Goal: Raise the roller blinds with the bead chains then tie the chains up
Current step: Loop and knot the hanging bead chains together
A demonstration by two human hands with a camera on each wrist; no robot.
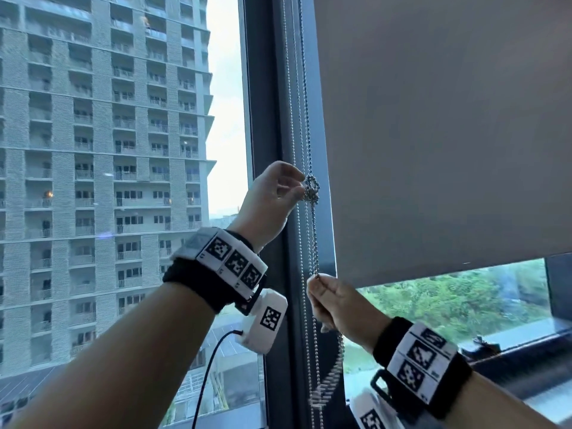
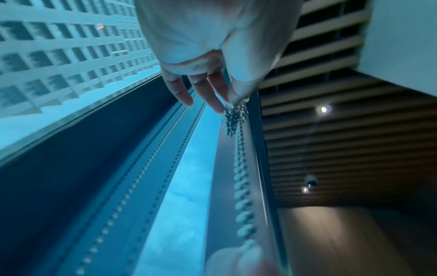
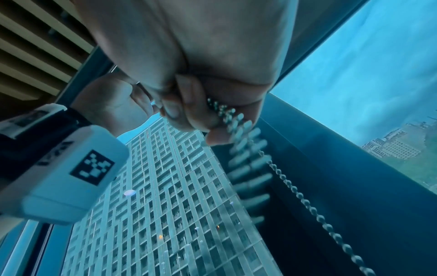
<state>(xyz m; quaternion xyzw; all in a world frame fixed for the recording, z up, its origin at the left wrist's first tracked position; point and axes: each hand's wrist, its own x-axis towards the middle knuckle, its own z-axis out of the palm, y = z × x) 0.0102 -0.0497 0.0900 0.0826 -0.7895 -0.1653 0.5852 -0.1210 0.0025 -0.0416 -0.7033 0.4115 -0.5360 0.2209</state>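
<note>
Presently, knot found part-way up the chain, beside the dark frame and just left of the blind's edge. Left hand raised at knot height; thumb and forefinger pinched on the bunched beads, other fingers loosely extended and clear of the chain, as confirmed in the left wrist view. Right hand directly below, fingers curled and closed on the doubled strands; grip confirmed in the right wrist view, beads emerging from the fist. Slack tail below the right fist hanging free, blurred in the head view.

Key relation: chain's long axis vertical, running straight from the lower grip up to the knot. Knot above the right hand and at the left fingertips; left hand plainly the nearer. Strands between the two hands appear straight and taut.

Judgement: tying or adjusting of the knot in hand, not the raising. Blind only partly raised here, its hem low in the window with glass showing beneath; left pane already uncovered, with a second chain hanging slack along the frame. Whether the knot is being tightened or loosened cannot be told from these views.

Next move likely to call for a pull along the vertical axis by the lower hand against the upper pinch. Risk: beads slipping from the fingertip pinch.
</note>
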